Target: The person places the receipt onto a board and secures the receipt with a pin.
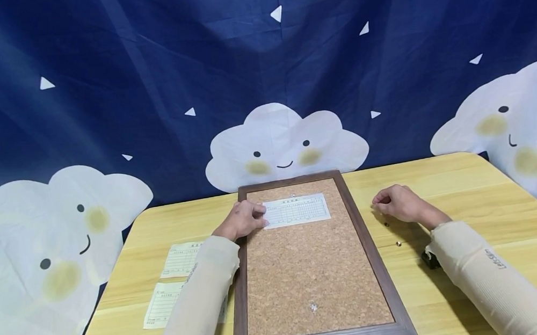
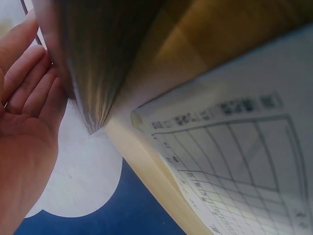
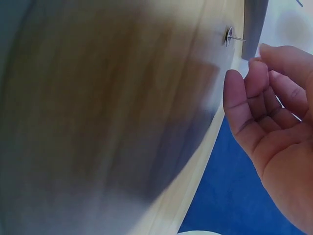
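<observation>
A white printed form (image 1: pixel 297 210) lies near the top of a cork board (image 1: pixel 312 271) in a dark wooden frame. My left hand (image 1: pixel 243 218) reaches over the frame's left side, its fingertips touching the form's left edge; in the left wrist view the other fingers extend past the frame. To the right of the board, my right hand (image 1: pixel 400 204) hovers over the table, thumb and index fingertip close together. I cannot tell whether a tack sits between them. A metal thumbtack (image 3: pixel 229 36) rests on its head, point up, near those fingers in the right wrist view.
Small metal tacks, including one tack (image 1: pixel 399 243), lie right of the board. Left of it are two pale green forms, an upper form (image 1: pixel 177 260) and a lower form (image 1: pixel 160 305), partly behind the left sleeve. A small whitish object (image 1: pixel 313 306) sits low on the cork.
</observation>
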`<action>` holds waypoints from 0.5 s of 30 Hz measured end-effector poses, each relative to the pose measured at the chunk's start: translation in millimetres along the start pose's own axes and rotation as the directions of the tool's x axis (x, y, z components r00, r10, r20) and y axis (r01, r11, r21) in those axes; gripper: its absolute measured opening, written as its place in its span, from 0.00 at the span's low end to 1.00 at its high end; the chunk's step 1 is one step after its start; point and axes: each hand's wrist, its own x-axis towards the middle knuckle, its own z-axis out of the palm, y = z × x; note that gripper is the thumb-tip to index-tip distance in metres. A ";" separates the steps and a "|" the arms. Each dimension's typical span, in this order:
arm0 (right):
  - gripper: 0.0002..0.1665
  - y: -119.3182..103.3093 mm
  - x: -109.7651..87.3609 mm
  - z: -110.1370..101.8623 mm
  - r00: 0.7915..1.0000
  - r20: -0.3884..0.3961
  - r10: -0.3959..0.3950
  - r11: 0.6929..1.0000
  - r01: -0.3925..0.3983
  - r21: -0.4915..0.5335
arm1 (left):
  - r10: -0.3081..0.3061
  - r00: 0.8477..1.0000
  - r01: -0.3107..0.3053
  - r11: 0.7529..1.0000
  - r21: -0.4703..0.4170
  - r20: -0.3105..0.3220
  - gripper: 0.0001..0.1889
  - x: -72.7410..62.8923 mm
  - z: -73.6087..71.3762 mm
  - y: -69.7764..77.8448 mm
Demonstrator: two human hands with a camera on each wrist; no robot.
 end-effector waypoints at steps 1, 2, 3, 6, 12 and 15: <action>0.07 0.2 0.2 0.2 1.000 -0.001 0.005 1.000 -0.005 0.000 | 0.003 1.000 -0.003 1.000 0.003 -0.001 0.21 -0.1 0.0 0.1; 0.09 -0.1 0.1 0.0 1.000 -0.001 0.005 1.000 -0.005 -0.002 | 0.005 1.000 -0.005 1.000 0.007 -0.003 0.21 -0.3 -0.1 0.3; 0.10 -0.2 0.1 0.0 1.000 0.000 0.005 1.000 -0.005 0.000 | 0.008 1.000 -0.008 1.000 0.010 -0.004 0.21 -0.4 -0.1 0.6; 0.11 -0.7 0.5 0.3 1.000 -0.002 0.006 1.000 -0.006 0.008 | 0.010 1.000 -0.010 1.000 0.014 -0.005 0.20 -0.3 -0.1 0.6; 0.10 -2.0 1.1 0.2 1.000 0.004 -0.002 1.000 0.002 0.013 | -0.005 1.000 0.005 1.000 -0.001 0.000 0.22 0.3 0.5 0.8; 0.11 -2.6 1.4 -0.4 1.000 0.015 0.000 1.000 0.000 0.022 | -0.017 1.000 0.017 1.000 -0.009 0.000 0.22 0.6 0.9 0.8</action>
